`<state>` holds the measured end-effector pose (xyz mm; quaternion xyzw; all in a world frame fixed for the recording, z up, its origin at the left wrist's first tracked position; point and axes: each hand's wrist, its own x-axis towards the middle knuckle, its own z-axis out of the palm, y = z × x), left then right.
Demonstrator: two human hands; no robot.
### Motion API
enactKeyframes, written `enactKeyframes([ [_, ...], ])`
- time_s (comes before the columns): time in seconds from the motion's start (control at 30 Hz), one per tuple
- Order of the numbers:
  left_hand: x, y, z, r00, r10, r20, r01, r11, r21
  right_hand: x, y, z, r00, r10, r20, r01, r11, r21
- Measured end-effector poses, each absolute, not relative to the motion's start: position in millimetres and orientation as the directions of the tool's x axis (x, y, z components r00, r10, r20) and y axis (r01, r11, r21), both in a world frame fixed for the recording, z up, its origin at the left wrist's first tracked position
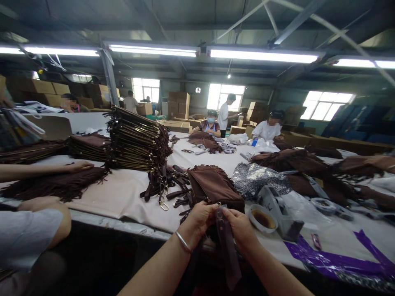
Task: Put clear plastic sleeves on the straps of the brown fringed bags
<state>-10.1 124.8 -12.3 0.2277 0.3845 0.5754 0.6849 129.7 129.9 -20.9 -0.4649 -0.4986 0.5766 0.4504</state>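
A brown fringed bag (212, 185) with a zipper lies at the table's front edge. At its near corner, my left hand (197, 220) has its fingers closed by a small metal ring. My right hand (240, 228) pinches the top of a dark brown strap (226, 246), which hangs down over the table edge between my forearms. What exactly my left fingertips hold is hidden, though they touch the bag's corner. Left of the bag is a heap of dark straps with metal clips (163, 185).
A tall stack of zippered brown pieces (132, 139) stands to the left, beside a co-worker's hand (80, 166) on fringed material. On the right are a tape dispenser (277, 209), a tape roll (263, 218), plastic wrap and purple film (327, 257). Other people work across the table.
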Motion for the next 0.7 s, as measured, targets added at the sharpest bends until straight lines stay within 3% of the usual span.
enactKeyframes([
  [0.13, -14.4, 112.2, -17.9, 0.09, 0.971, -0.22, -0.605, 0.228, 0.762, 121.1, 140.4, -24.3, -0.161, 0.983, -0.09, -0.136, -0.113, -0.984],
  [0.3, -7.0, 94.6, -35.3, 0.016, 0.955, -0.295, -0.471, 0.268, 0.841, 115.3, 148.1, -38.2, -0.135, 0.982, -0.129, -0.157, -0.15, -0.976],
  [0.47, 7.1, 76.2, -51.5, 0.061, 0.944, -0.323, -0.425, 0.318, 0.847, 113.3, 148.2, -38.8, -0.069, 0.992, -0.108, -0.089, -0.114, -0.989],
  [0.57, 11.3, 66.4, -52.7, 0.094, 0.952, -0.292, -0.454, 0.302, 0.838, 119.4, 143.8, -36.0, -0.118, 0.983, -0.14, -0.051, -0.147, -0.988],
  [0.7, 10.5, 61.8, -46.7, 0.072, 0.955, -0.289, -0.489, 0.286, 0.824, 130.1, 131.2, -39.0, -0.325, 0.897, -0.301, -0.028, -0.328, -0.944],
])
